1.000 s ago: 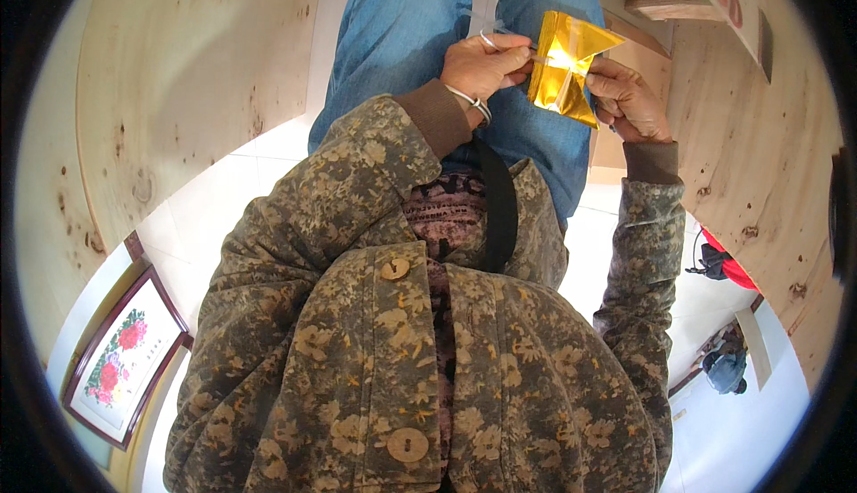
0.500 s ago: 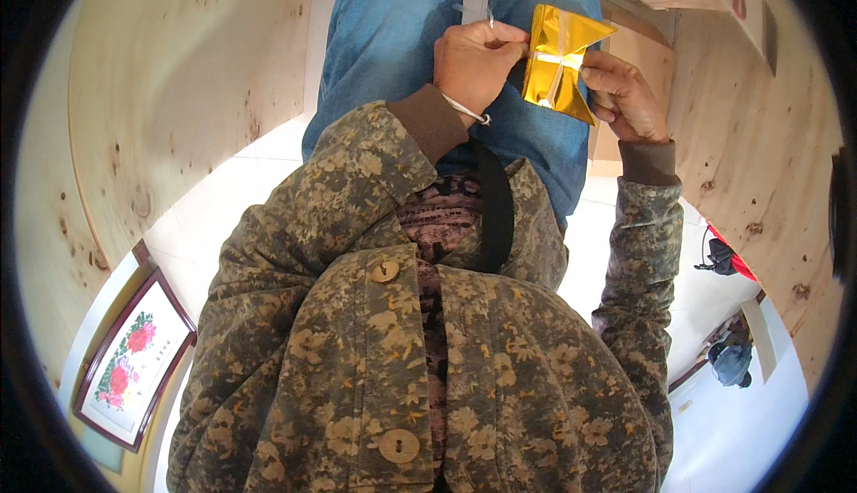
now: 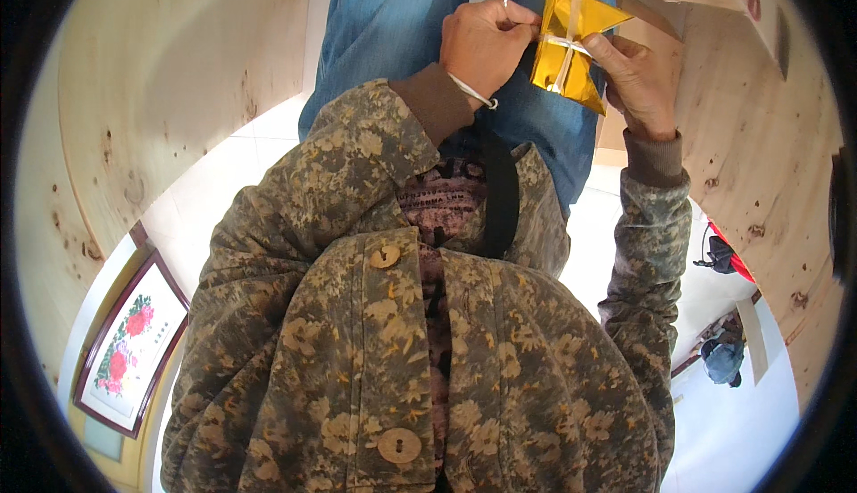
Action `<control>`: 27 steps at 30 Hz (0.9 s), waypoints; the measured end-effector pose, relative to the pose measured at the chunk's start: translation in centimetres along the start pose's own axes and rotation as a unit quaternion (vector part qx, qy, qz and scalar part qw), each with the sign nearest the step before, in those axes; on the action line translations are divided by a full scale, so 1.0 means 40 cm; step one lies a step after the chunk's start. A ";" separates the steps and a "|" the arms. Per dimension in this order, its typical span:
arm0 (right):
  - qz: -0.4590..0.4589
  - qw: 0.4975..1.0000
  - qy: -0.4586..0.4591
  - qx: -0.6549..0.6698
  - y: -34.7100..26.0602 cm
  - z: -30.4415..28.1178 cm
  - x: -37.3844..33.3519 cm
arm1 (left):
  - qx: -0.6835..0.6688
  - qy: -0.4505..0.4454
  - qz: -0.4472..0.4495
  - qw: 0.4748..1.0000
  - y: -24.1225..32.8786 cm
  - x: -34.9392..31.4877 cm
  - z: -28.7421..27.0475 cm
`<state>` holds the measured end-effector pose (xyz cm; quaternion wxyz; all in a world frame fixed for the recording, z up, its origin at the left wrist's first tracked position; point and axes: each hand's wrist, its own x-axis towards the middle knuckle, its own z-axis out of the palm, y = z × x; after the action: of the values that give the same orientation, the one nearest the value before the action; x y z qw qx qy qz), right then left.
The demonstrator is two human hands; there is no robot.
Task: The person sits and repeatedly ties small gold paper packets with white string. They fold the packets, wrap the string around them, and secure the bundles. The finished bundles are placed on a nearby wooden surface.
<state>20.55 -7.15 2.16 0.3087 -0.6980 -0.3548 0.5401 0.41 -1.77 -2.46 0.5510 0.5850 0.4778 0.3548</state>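
Observation:
A folded packet of shiny gold foil point(image 3: 585, 16) is held up over my knees, with a pointed flap on its right side. Pale string point(image 3: 564, 63) crosses over its face. My right hand point(image 3: 638, 78) grips the packet's right side, thumb pressed on top by the crossing and fingers behind. At the packet's left edge, my left hand point(image 3: 486, 42) is pinched closed where the string comes off it; the fingertips partly hide the strand. A thin, translucent end shows beyond that hand. A ring and a white wrist cord are on the left hand and wrist.
Pale wooden boards point(image 3: 178, 56) rise on the left, with another wooden surface point(image 3: 732, 118) on the right. Between them are my legs in blue jeans point(image 3: 384, 56). A framed flower picture point(image 3: 134, 346) stands at the lower left; dark and blue cloth point(image 3: 723, 359) lies at the lower right.
Both hands and the packet have shifted slightly up and to the right. The right thumb now lies over the packet's face near the string crossing, rather than at its edge.

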 end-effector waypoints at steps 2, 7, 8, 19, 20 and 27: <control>-0.042 0.998 0.019 -0.031 0.005 0.009 0.007 | -0.008 -0.004 -0.004 1.000 -0.007 0.000 0.000; -0.019 0.997 -0.029 -0.072 -0.009 -0.007 0.008 | -0.012 -0.004 0.004 1.000 -0.014 0.001 0.001; 0.007 0.995 -0.018 -0.095 -0.017 -0.008 0.010 | -0.021 0.000 0.005 1.000 -0.014 0.003 0.001; 0.034 0.991 -0.012 -0.132 -0.066 0.004 -0.003 | 0.025 0.002 0.003 1.000 -0.003 0.004 -0.015; 0.036 0.990 -0.012 -0.136 -0.061 -0.001 0.000 | 0.040 0.001 -0.001 0.999 -0.004 0.008 -0.016; 0.026 0.994 -0.024 -0.104 -0.031 -0.006 0.009 | 0.114 0.099 0.015 0.988 -0.010 0.042 -0.042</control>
<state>20.63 -6.18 3.05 0.2112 -0.7223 -0.3981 0.5246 -0.74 0.30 -2.79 0.4253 0.6128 0.5587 0.3625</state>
